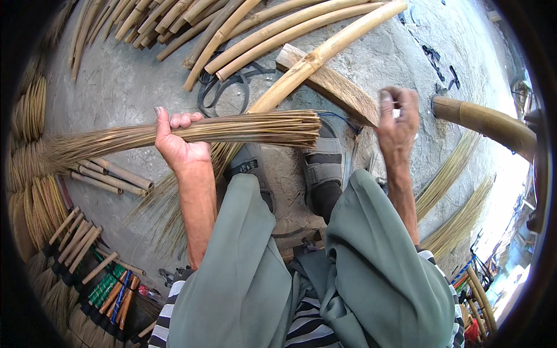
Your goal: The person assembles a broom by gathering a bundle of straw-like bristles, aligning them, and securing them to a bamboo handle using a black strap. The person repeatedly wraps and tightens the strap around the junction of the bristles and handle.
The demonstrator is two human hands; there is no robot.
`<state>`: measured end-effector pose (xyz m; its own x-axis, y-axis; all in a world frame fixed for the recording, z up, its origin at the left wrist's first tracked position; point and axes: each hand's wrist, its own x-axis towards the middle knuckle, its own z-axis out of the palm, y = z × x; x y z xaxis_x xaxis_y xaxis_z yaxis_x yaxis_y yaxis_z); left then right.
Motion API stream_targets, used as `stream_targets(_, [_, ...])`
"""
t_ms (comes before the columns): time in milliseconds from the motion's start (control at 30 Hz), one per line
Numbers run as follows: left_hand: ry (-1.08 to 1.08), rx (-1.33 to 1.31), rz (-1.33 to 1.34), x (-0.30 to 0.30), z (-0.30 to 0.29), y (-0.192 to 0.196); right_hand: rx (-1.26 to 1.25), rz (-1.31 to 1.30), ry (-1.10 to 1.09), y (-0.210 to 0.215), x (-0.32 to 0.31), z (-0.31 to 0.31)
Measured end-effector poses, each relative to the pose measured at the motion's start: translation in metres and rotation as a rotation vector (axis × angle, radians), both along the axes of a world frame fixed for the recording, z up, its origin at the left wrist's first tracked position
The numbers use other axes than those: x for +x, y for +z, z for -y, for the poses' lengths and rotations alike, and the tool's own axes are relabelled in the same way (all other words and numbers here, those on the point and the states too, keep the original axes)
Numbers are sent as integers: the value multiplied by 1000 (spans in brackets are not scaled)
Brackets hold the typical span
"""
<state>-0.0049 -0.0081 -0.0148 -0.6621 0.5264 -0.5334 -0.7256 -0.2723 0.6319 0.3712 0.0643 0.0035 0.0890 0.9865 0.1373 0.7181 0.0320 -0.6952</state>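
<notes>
My left hand [178, 142] is wrapped round a thick bundle of broom bristles [255, 127]. The thin brown stalks lie level across the view, with their cut ends above my right foot and their fine tips spreading to the far left. My right hand [398, 124] is raised apart from the bundle, to the right of its cut ends. Its fingers are curled together and slightly blurred; a small pale patch shows between them, too unclear to name. A wooden block [333, 87] lies just left of this hand, under a long bamboo pole [325, 55].
Several curved bamboo poles [284, 29] lie at the top, near a dark strap [243, 93]. A thick bamboo piece [484, 119] juts in from the right, above loose bristles [449, 171]. Broom handles [78, 246] and short bamboo sticks [110, 177] are at the left.
</notes>
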Motion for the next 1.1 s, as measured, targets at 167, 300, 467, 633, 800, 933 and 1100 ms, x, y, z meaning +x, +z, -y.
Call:
stream_targets(167, [43,-48,31,1,-2,-6,156,8,223,14,7,18])
stream_targets(300, [33,-39,59,1,-2,-8,71,-88,487,4,-24,49])
stream_targets(467, [44,-94,45,2,-3,-10,44,-116,577,-8,-36,49])
stream_targets(633, [30,-126,75,5,-4,-18,-33,-144,517,-10,-26,45])
stream_targets(800, [12,-141,95,2,0,-27,-66,-85,293,-8,-13,32])
stream_targets(933, [29,-146,65,0,1,-34,114,-94,323,7,-13,48])
stream_targets(1100, [36,-109,111,-4,1,-35,126,-37,591,11,-30,62])
